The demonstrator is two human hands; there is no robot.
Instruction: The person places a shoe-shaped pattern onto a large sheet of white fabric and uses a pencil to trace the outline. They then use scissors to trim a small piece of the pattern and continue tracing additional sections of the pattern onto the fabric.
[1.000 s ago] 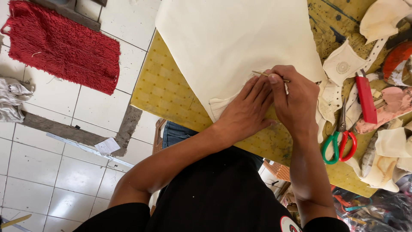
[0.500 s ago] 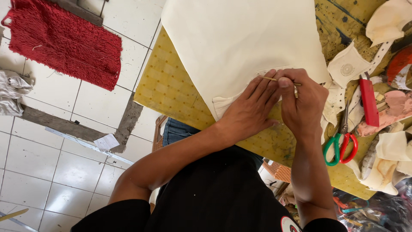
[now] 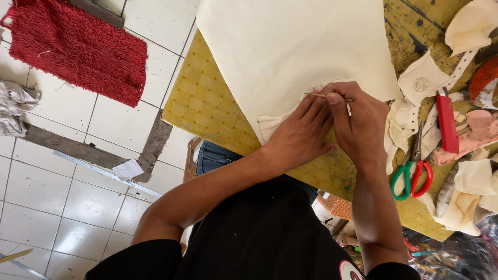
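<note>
**Two hands tracing on a cream sheet**

The left hand (image 3: 298, 136) lies flat with fingers spread, pressing a small pale pattern piece (image 3: 275, 123) onto the near corner of a large cream sheet (image 3: 290, 46), apparently to keep it from shifting. It grips nothing. The right hand (image 3: 358, 122) is closed around a thin stick-like marking tool (image 3: 327, 95), pinched between thumb and forefinger, its tip meeting the sheet just beside the left fingertips along the pattern's edge.

The sheet covers the far middle of a yellow dotted table cover (image 3: 207, 103), whose left edge overhangs the white tiled floor (image 3: 78, 207). To the right, within easy reach of the working hand, lie scissors with one green and one red handle (image 3: 412, 176), a red utility knife (image 3: 447, 122) and many cut cream scraps (image 3: 461, 194). Far left on the floor sits a red shaggy mat (image 3: 78, 49), well apart from the work.
</note>
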